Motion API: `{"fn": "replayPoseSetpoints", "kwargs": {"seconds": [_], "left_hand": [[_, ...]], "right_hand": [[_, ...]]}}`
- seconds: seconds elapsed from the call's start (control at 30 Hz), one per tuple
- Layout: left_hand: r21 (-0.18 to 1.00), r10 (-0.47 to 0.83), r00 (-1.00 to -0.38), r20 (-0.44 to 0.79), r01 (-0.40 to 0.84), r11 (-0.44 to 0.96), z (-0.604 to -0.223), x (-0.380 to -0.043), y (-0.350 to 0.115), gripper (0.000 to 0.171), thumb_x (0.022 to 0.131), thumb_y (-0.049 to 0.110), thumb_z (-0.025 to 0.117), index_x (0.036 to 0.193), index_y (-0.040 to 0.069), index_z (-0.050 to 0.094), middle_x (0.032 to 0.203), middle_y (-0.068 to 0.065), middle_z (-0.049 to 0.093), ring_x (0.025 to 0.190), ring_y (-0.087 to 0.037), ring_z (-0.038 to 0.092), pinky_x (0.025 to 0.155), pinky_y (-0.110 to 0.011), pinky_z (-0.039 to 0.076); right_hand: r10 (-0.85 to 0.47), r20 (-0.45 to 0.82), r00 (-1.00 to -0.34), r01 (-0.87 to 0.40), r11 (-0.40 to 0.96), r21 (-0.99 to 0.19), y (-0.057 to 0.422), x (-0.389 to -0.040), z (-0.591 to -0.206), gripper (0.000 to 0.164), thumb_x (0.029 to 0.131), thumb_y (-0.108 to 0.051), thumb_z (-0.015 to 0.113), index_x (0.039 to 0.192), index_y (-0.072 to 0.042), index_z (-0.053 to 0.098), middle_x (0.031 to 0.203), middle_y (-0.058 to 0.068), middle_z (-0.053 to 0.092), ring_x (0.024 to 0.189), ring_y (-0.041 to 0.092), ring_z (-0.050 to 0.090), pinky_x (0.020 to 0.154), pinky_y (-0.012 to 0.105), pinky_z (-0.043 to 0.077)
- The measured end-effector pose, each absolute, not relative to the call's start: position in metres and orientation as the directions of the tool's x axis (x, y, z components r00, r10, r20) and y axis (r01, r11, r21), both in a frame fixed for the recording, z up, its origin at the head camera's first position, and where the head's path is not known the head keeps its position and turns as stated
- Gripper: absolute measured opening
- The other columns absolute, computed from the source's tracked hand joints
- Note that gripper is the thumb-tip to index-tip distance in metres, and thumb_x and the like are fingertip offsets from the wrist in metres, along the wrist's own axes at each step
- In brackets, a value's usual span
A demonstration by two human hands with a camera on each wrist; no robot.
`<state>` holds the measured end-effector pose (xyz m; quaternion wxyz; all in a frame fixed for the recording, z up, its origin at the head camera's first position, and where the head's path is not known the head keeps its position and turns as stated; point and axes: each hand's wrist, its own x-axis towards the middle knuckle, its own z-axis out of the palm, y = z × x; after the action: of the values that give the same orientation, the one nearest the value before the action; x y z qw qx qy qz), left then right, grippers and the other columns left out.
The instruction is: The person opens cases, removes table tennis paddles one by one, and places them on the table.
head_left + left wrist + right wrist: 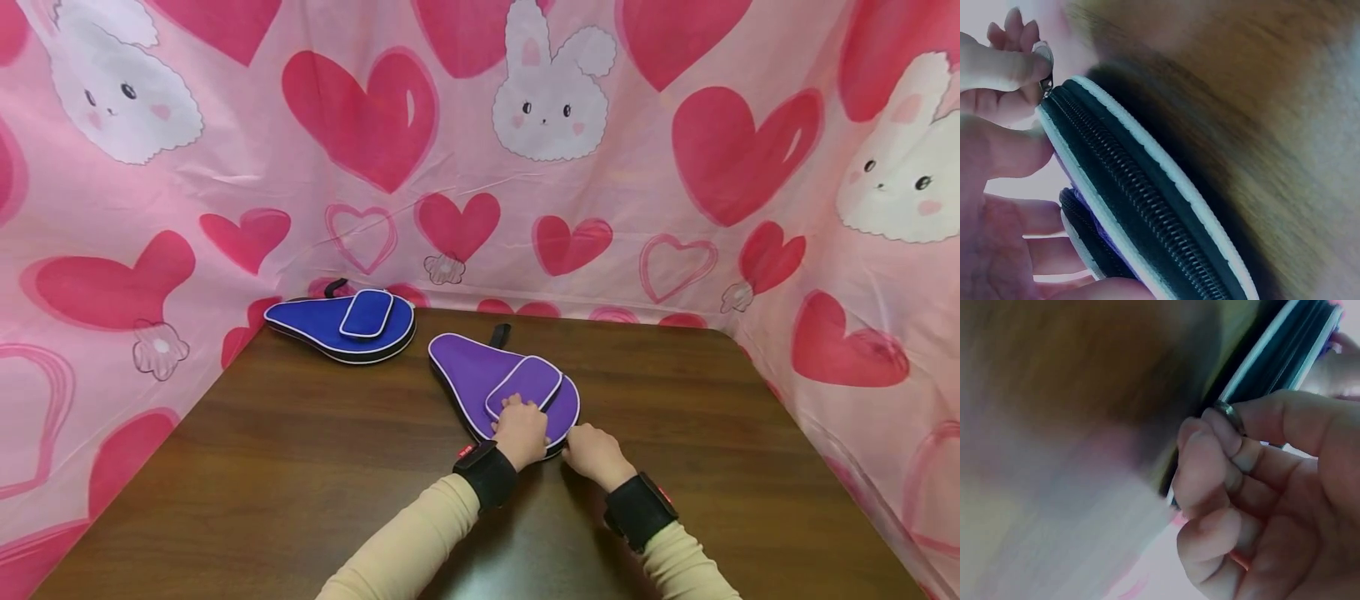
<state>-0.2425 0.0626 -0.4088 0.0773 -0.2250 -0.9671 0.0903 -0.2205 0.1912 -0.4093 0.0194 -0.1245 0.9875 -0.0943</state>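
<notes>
A purple table tennis bat case [472,375] with white piping lies on the table, its narrow end pointing to the back left. My left hand [521,429] holds the rounded end, fingers over the small front pocket [534,377] and thumb against the edge in the left wrist view. At the near right rim, my right hand [596,454] pinches the metal zipper pull [1229,415] between thumb and index finger. The black zipper [1129,181] runs along the case's side, its teeth meshed along the stretch in the left wrist view.
A blue bat case [315,318] of the same shape lies at the back left of the brown wooden table [300,467]. A pink curtain [465,150] with hearts and rabbits hangs around the table's back and sides. Each wrist wears a black band.
</notes>
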Motion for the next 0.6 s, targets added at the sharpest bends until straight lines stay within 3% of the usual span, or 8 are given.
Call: {"fn": "replayPoseSetpoints", "kwargs": {"seconds": [0.2, 0.33, 0.47, 0.6], "left_hand": [[-0.211, 0.444, -0.887, 0.127, 0.414, 0.886, -0.409, -0.242, 0.060, 0.039, 0.085, 0.046, 0.069, 0.101, 0.011, 0.077, 0.107, -0.008, 0.069, 0.104, -0.032, 0.060, 0.073, -0.036, 0.055], [-0.184, 0.437, -0.886, 0.156, 0.409, 0.894, -0.410, -0.242, 0.055, 0.044, 0.082, 0.049, 0.071, 0.098, 0.008, 0.076, 0.100, -0.008, 0.069, 0.098, -0.027, 0.060, 0.067, -0.033, 0.054], [-0.113, 0.438, -0.887, 0.148, 0.425, 0.898, -0.409, -0.245, 0.047, 0.048, 0.083, 0.050, 0.070, 0.104, 0.006, 0.072, 0.098, -0.008, 0.067, 0.094, -0.022, 0.058, 0.066, -0.033, 0.050], [-0.040, 0.508, -0.849, 0.143, 0.508, 0.860, -0.407, -0.252, 0.033, 0.037, 0.089, 0.038, 0.066, 0.109, 0.008, 0.072, 0.098, -0.007, 0.068, 0.095, -0.022, 0.059, 0.073, -0.033, 0.051]], "right_hand": [[-0.264, 0.107, -0.959, -0.279, 0.945, -0.171, 0.182, -0.212, -0.416, 0.023, 0.080, -0.003, 0.068, 0.062, -0.003, 0.053, 0.062, 0.013, 0.057, 0.055, 0.031, 0.060, 0.050, 0.046, 0.049], [-0.191, 0.036, -0.981, -0.193, 0.934, -0.300, 0.182, -0.211, -0.419, 0.024, 0.084, -0.002, 0.060, 0.062, -0.004, 0.051, 0.059, 0.009, 0.054, 0.052, 0.026, 0.056, 0.049, 0.041, 0.047], [-0.094, -0.118, -0.989, -0.031, 0.893, -0.449, 0.184, -0.214, -0.420, 0.016, 0.091, -0.007, 0.050, 0.081, 0.004, 0.055, 0.062, 0.007, 0.052, 0.048, 0.020, 0.055, 0.050, 0.036, 0.044], [-0.068, -0.176, -0.982, 0.024, 0.881, -0.472, 0.187, -0.218, -0.419, 0.026, 0.093, -0.008, 0.050, 0.104, 0.015, 0.053, 0.066, 0.010, 0.053, 0.048, 0.020, 0.056, 0.052, 0.035, 0.045]]}}
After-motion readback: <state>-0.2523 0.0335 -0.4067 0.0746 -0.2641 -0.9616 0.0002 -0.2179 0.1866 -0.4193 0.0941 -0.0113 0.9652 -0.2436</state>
